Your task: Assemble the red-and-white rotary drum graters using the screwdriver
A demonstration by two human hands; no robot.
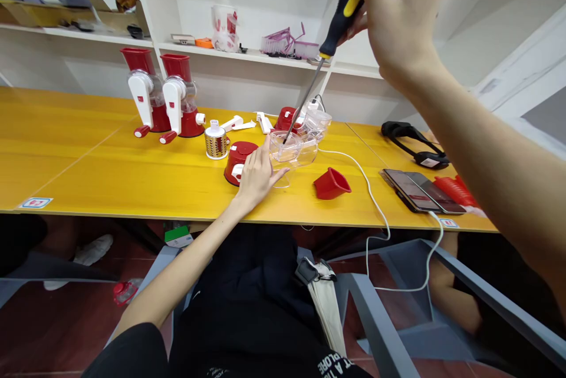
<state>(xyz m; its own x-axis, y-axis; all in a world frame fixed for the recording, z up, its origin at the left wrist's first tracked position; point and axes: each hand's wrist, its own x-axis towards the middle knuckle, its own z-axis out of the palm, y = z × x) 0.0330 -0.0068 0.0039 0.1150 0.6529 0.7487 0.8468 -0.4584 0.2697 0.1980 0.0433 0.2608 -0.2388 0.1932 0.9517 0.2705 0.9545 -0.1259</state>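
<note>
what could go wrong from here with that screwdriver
The black-and-yellow-handled metal screwdriver, held in the right grip, could slip and poke the left grip, which rests close to its tip.

The clear plastic housing might slide or twist, since the left grip seems to brace rather than clasp it.

The red plastic cup lies near the front edge of the yellow table, so a stray push could knock it off.
</note>
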